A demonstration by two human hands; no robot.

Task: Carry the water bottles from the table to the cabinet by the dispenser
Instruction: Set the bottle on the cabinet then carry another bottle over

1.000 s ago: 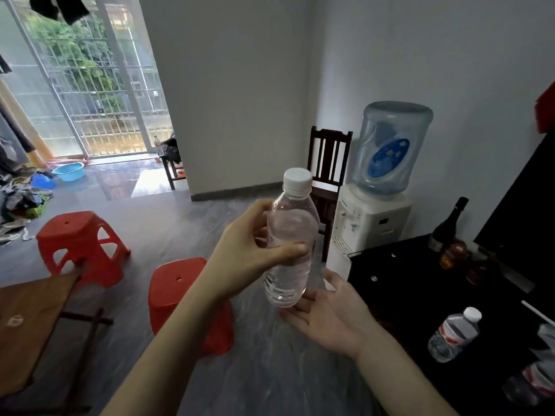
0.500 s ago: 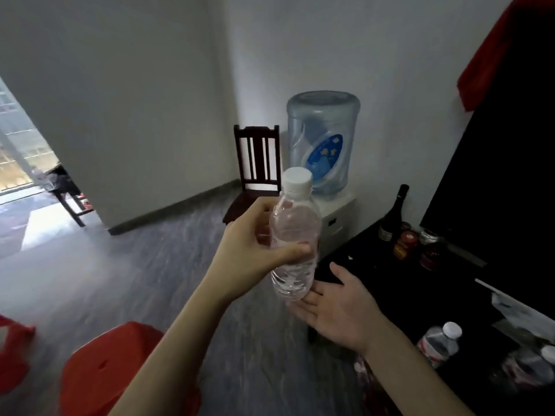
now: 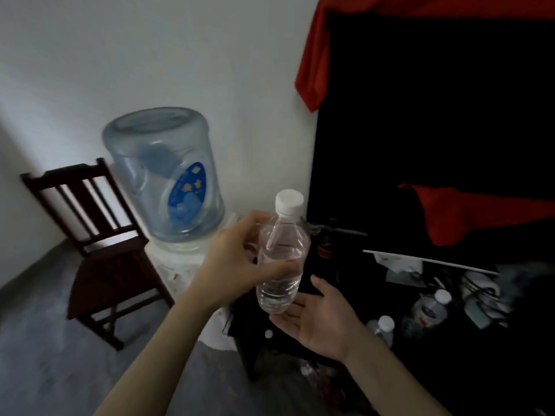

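Observation:
My left hand [image 3: 240, 259] grips a clear water bottle [image 3: 283, 253] with a white cap, held upright in front of me. Just below the bottle's base, my right hand [image 3: 318, 322] is spread palm up with nothing in it. The low black cabinet [image 3: 354, 295] stands right behind the bottle, beside the water dispenser [image 3: 171, 259] with its big blue jug [image 3: 165, 175]. Two more white-capped bottles lie on the cabinet top: one with a label [image 3: 429, 310] and a nearer one [image 3: 383, 327].
A dark wooden chair [image 3: 99, 244] stands left of the dispenser against the wall. Above the cabinet is a large black screen [image 3: 435, 115] draped with red cloth [image 3: 480, 214]. Jars, papers and cables clutter the cabinet top. Grey floor lies below left.
The view has swung right and come closer to the cabinet and dispenser; the red stools have dropped out of view. Both hands keep the same pose around the bottle.

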